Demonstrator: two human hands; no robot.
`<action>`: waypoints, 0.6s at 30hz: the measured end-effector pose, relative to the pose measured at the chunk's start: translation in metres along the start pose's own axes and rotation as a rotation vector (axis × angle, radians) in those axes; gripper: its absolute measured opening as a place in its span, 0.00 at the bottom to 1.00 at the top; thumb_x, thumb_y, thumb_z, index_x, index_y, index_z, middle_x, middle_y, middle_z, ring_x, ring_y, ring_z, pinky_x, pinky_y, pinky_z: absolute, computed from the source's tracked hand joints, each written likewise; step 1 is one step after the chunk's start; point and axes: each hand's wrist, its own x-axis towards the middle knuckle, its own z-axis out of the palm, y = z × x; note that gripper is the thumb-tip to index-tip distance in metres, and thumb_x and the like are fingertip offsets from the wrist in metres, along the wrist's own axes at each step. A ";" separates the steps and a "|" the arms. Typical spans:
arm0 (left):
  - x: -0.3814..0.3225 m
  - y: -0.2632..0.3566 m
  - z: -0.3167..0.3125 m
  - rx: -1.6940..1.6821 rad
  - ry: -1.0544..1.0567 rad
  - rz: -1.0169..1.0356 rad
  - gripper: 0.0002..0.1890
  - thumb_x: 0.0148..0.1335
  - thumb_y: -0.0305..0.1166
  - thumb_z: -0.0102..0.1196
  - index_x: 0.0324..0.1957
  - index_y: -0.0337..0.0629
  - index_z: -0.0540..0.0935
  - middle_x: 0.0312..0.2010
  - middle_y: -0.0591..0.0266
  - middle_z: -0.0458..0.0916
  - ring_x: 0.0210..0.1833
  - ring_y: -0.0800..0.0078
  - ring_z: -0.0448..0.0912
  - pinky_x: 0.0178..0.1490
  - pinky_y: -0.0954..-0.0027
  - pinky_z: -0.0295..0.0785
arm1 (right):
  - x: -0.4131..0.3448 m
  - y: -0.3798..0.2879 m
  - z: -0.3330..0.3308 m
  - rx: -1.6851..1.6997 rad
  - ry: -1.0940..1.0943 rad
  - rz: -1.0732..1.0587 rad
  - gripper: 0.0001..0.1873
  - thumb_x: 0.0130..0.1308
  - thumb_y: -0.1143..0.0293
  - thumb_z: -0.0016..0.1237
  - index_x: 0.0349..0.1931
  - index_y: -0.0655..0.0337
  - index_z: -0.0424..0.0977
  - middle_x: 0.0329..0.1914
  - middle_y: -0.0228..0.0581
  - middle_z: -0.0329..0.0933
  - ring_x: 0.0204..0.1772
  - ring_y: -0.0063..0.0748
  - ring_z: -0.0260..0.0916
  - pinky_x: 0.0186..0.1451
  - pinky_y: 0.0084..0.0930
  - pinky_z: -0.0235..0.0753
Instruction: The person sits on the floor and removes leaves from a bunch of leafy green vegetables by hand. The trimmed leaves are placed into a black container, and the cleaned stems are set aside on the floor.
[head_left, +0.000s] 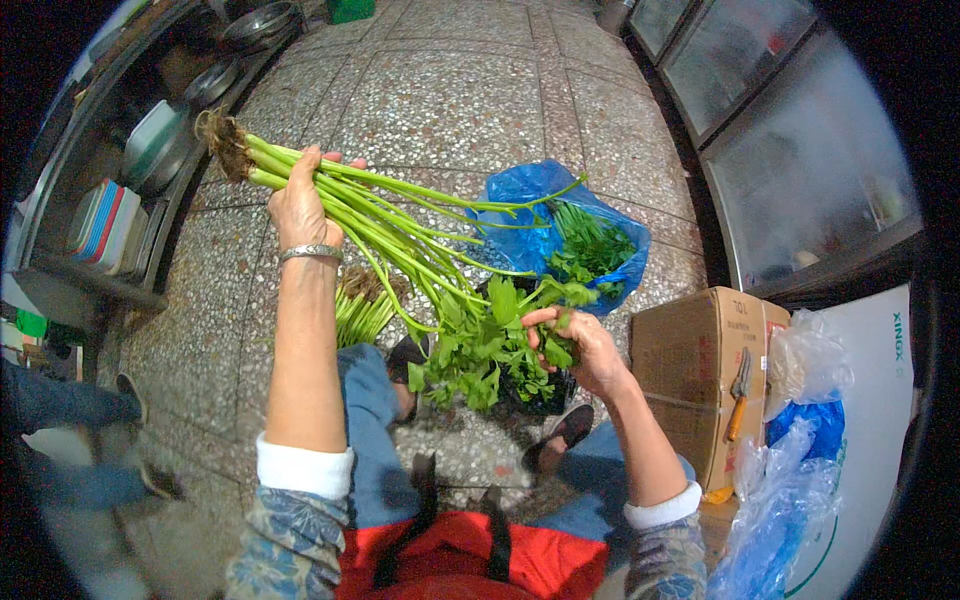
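Observation:
My left hand (306, 196) grips a bunch of celery (375, 210) by its pale green stalks, close to the brown, hairy roots (227, 146). The stalks slant down to the right and end in leafy tops (472, 341). At those leaves is my right hand (581, 346), its fingers curled around some of the greenery. Beyond it a blue plastic bag (517, 187) lies gaping on the floor with green leaves and stems (592, 244) inside. More rooted celery stalks (367, 307) lie on the floor below my left hand. A black container or bag (551, 390) is partly hidden under the leaves.
To the right stands a cardboard box (675, 360) with orange-handled pruning shears (739, 397) on it. Clear and blue plastic bags (795, 480) lie beside it, near glass-fronted cabinets (810, 150). Shelves on the left hold trays (109, 225) and metal bowls (262, 26). Another person's legs (75, 405) show at left.

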 end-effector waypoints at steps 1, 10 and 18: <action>0.002 0.000 -0.002 -0.015 -0.007 -0.006 0.12 0.58 0.28 0.56 0.39 0.31 0.70 0.32 0.49 0.76 0.30 0.49 0.80 0.34 0.52 0.80 | 0.001 0.000 -0.002 0.011 0.048 -0.010 0.18 0.65 0.60 0.40 0.44 0.68 0.72 0.30 0.33 0.71 0.28 0.23 0.65 0.28 0.21 0.66; 0.004 0.005 -0.004 0.018 -0.033 0.013 0.14 0.58 0.30 0.56 0.39 0.29 0.70 0.33 0.48 0.77 0.30 0.50 0.80 0.33 0.51 0.79 | -0.003 -0.009 -0.025 -0.214 0.520 -0.331 0.09 0.63 0.69 0.51 0.41 0.60 0.76 0.32 0.27 0.73 0.35 0.16 0.65 0.38 0.17 0.65; -0.004 -0.006 0.004 0.006 -0.077 -0.089 0.14 0.57 0.29 0.58 0.40 0.32 0.70 0.32 0.50 0.77 0.31 0.50 0.81 0.35 0.52 0.79 | 0.018 -0.017 0.026 -0.628 0.226 -0.448 0.22 0.56 0.78 0.51 0.54 0.62 0.71 0.53 0.36 0.73 0.53 0.26 0.68 0.57 0.22 0.65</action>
